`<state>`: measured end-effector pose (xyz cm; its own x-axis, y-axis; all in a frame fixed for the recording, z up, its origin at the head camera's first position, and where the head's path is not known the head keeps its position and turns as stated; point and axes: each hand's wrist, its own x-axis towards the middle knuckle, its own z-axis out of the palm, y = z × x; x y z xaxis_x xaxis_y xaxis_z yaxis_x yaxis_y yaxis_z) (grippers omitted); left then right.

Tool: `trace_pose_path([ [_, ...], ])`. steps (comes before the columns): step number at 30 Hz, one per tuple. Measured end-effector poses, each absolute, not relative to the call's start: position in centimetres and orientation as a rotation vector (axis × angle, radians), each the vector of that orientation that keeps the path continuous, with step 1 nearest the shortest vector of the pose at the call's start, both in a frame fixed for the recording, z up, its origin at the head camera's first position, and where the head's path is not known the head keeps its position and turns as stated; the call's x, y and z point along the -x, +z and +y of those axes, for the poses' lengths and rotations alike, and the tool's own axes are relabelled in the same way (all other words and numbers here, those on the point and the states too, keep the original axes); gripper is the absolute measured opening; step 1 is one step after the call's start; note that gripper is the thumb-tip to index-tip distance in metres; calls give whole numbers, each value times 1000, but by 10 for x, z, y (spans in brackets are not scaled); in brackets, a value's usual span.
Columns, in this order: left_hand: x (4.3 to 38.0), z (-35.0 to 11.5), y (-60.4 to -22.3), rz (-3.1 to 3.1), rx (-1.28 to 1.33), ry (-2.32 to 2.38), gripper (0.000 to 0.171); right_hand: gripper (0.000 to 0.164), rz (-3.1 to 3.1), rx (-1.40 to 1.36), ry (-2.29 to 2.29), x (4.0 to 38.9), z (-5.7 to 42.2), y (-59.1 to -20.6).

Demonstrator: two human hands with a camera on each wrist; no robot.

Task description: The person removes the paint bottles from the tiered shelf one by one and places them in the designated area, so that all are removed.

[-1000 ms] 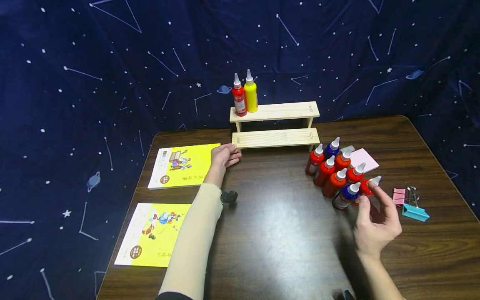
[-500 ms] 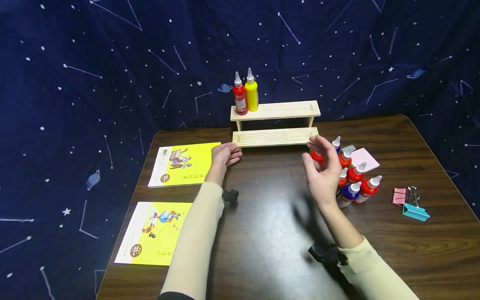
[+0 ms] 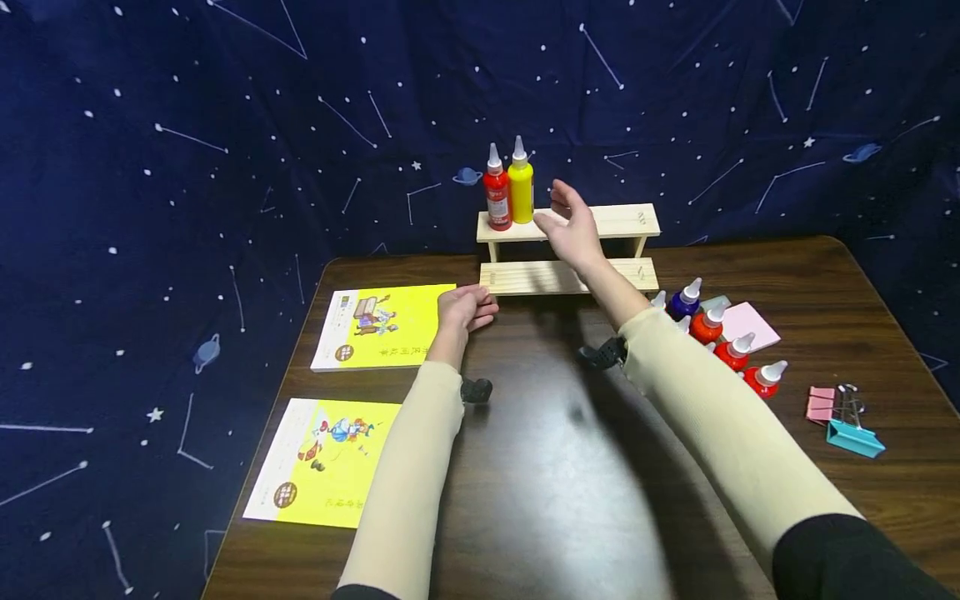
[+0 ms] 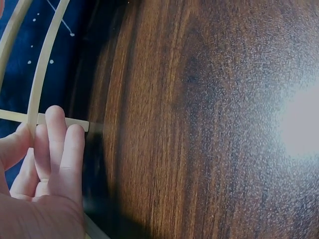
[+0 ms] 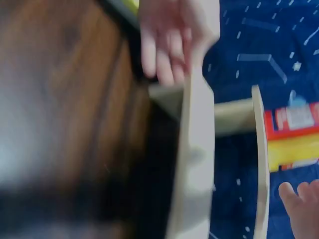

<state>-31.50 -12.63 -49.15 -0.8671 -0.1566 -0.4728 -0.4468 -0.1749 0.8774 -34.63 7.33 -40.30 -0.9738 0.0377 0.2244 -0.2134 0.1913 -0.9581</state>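
Observation:
A two-step wooden shelf (image 3: 607, 223) stands at the back of the table. My left hand (image 3: 463, 308) grips the left end of its lower board; in the left wrist view the thumb and fingers lie on either side of the board (image 4: 42, 69). On the upper step, at its left, a red squeeze bottle (image 3: 498, 200) and a yellow squeeze bottle (image 3: 522, 193) stand upright side by side, white nozzles up. Just right of the yellow one is my right hand (image 3: 576, 235), empty, its fingers loosely bent. The right wrist view shows its fingertips (image 5: 289, 191) close to the yellow bottle.
Several red and dark blue bottles (image 3: 733, 352) stand at the right, partly behind my right sleeve. Beside them lie a pink pad (image 3: 752, 325), a pink binder clip (image 3: 821, 403) and a teal one (image 3: 855, 438). Two yellow picture books (image 3: 408, 321) lie at the left.
My right hand has moved from the bottle group at the right, leftward and away from me, to beside the yellow bottle. The left hand has stayed at the shelf. The head view has shifted slightly.

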Motion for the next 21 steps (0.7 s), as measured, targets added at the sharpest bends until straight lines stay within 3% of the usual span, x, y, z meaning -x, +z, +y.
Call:
trace_pose_path([
  [6,315,-125,-491,1883,716,2141,24,72,-2475,-296,1781,381,77,-385],
  [11,316,-125,-491,1876,713,2132,26,74,-2527,-313,1827,390,66,-380],
  [21,314,-124,-493,1878,724,2134,26,56,-2578,-34,1548,384,46,-379],
])
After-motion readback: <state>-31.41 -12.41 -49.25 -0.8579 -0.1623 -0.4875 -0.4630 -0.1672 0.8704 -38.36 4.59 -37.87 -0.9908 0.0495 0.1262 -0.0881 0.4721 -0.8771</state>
